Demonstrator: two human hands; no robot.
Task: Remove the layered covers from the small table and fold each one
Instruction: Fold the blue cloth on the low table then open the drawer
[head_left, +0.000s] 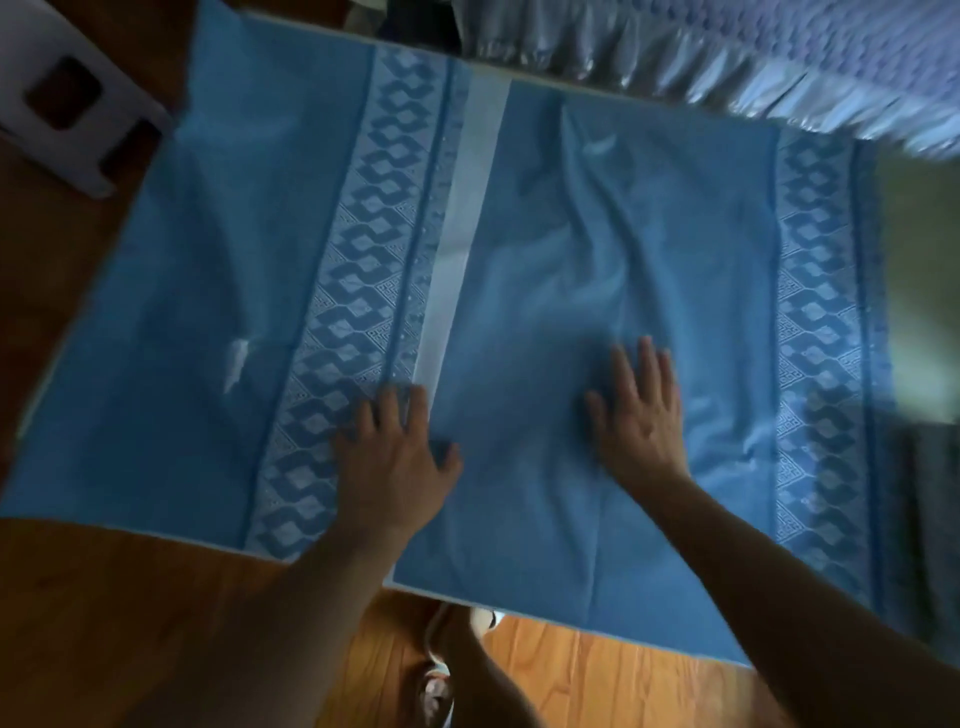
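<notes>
A large blue cover (597, 249) with white diamond-patterned bands lies spread flat across the wooden floor. Its right part is folded over, and the folded edge leaves a pale strip down the middle. My left hand (397, 457) presses flat on the cloth at that folded edge, fingers straight. My right hand (641, 415) lies flat on the plain blue panel a little to the right, fingers spread. Wrinkles run up the cloth above my right hand. The small table is not in view.
A white plastic stool (67, 98) stands on the floor at the top left. A ruffled, shiny bed skirt (727, 62) hangs along the top right. Wooden floor (597, 680) shows at the bottom, with my sandalled foot (436, 691) on it.
</notes>
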